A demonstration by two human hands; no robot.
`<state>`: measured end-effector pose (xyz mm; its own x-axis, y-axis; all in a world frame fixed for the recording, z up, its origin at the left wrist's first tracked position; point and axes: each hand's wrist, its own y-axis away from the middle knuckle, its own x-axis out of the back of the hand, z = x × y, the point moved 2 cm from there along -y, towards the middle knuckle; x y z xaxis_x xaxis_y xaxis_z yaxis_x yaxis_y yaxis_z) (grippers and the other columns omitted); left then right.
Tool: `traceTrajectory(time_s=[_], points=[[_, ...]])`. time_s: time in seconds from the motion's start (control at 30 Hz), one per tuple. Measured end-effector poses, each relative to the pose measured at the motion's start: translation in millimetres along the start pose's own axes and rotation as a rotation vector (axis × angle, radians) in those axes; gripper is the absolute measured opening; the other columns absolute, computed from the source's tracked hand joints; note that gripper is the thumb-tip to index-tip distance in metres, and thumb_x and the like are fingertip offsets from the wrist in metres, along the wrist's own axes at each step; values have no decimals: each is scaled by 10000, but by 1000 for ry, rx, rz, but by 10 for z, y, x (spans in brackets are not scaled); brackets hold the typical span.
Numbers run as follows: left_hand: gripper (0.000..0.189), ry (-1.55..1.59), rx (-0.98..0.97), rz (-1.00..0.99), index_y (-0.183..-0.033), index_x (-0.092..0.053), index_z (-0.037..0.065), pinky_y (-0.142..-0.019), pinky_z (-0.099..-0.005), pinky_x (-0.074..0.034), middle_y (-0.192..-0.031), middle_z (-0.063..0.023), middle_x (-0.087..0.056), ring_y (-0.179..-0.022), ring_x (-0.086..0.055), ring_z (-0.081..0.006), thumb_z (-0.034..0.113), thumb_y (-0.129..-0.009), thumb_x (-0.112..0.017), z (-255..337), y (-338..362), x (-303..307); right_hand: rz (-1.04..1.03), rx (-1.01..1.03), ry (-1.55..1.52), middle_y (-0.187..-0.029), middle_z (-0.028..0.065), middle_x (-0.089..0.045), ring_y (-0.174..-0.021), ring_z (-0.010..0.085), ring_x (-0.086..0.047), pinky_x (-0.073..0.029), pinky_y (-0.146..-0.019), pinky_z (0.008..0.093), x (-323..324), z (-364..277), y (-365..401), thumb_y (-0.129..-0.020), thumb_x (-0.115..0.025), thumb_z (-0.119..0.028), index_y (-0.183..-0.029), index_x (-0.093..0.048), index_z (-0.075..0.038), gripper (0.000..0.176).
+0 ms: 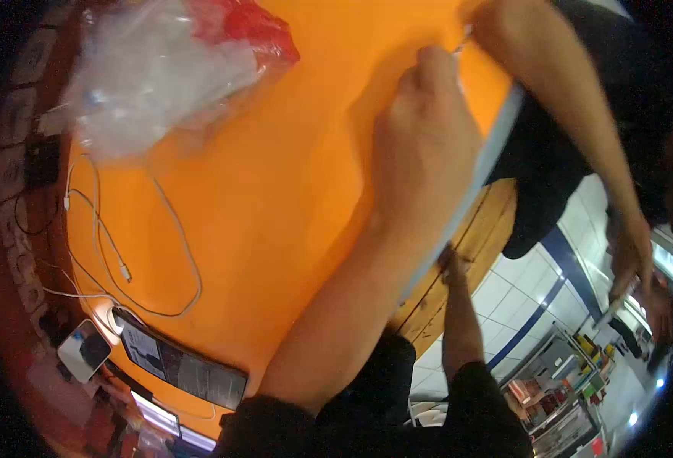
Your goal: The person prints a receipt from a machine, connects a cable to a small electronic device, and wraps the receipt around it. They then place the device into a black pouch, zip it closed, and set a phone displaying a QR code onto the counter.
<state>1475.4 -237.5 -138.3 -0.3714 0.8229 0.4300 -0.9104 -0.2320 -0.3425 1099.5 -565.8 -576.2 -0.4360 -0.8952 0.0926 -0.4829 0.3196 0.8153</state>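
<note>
A crumpled clear-and-red plastic bag (168,80) lies at the far left on the flat orange tabletop (275,191). Before it, nearer the viewer, lies a thin looped white cable (197,267). A slim black rectangular device (180,362) lies before the cable, by the table's near-left edge. Right of the tabletop is a brown wooden plank bench (489,221), with a white tiled floor (508,294) to its right.

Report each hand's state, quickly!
Left hand: closed, beside a thin white item; grip unclear.
Right hand: at the wooden bench; cannot tell.
</note>
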Motion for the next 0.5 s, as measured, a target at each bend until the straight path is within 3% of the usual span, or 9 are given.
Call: traceTrajectory(time_s=[0.03,0.13,0.17,0.2,0.23,0.3,0.37,0.43,0.5], points=[[140,-15,-7,24,-944,-552,10,-614,-512,-465,-732,-246,-624,-722,-624,-455,147,-972,-553,22,22,31,-120,-199,-973,-1125,105,-614,-1088,259,-550,-416,-1028,410,177,227,-464,-986,-483,-555,-1271,-542,-18,611],[152,-78,-31,55,-985,-545,21,-650,-479,-466,-787,-224,-613,-769,-618,-415,167,-960,-583,-12,71,0,108,-224,-627,-734,5,-545,-632,139,-482,-431,-620,249,-417,-415,51,-983,-612,-395,-930,-590,-119,282],[165,-120,-32,40,-1006,-535,21,-670,-472,-463,-815,-224,-606,-793,-613,-404,171,-959,-586,-13,93,39,69,-67,-239,-632,-12,-494,-509,119,-412,-370,-486,233,-327,-475,117,-968,-651,-376,-807,-571,-166,276],[181,-146,-24,40,-1028,-524,22,-690,-464,-460,-843,-225,-599,-817,-607,-393,176,-959,-588,-17,128,50,-175,-209,-452,-534,-30,-377,-434,120,-320,-273,-428,280,-192,-186,-59,-971,-635,-419,-651,-456,-220,417],[198,-176,-28,37,-1050,-514,22,-709,-457,-457,-870,-225,-592,-841,-602,-382,180,-959,-591,3,147,53,62,-160,-255,-457,-56,-296,-371,107,-226,-227,-397,294,-429,-459,157,-966,-643,-421,-570,-320,-246,540],[238,-237,-52,21,-1093,-493,22,-749,-442,-451,-926,-225,-578,-889,-592,-360,189,-959,-597,46,154,21,-114,-216,-322,-569,10,-464,-490,149,-405,-323,-396,316,-201,-321,4,-963,-598,-516,-682,-503,-176,451],[282,-292,-80,18,-1137,-473,22,-788,-428,-446,-982,-226,-564,-936,-581,-338,198,-958,-602,71,167,-3,235,-314,-121,-792,136,-592,-737,266,-544,-459,-454,465,-397,-313,29,-958,-535,-601,-991,-617,-49,559],[328,-354,-111,14,-1180,-452,22,-827,-413,-440,-1037,-226,-550,-984,-570,-315,207,-958,-607,110,191,-6,-298,-468,204,-1320,213,-551,-1143,394,-520,-484,-814,677,-348,-421,63,-911,-410,-756,-1481,-266,50,998],[375,-431,-147,1,-1223,-432,22,-866,-398,-435,-1093,-227,-536,-1032,-560,-293,216,-958,-613,145,245,10,-202,-477,279,-1358,210,-528,-1173,403,-515,-473,-850,676,-289,-458,36,-911,-402,-758,-1490,-266,41,996]])
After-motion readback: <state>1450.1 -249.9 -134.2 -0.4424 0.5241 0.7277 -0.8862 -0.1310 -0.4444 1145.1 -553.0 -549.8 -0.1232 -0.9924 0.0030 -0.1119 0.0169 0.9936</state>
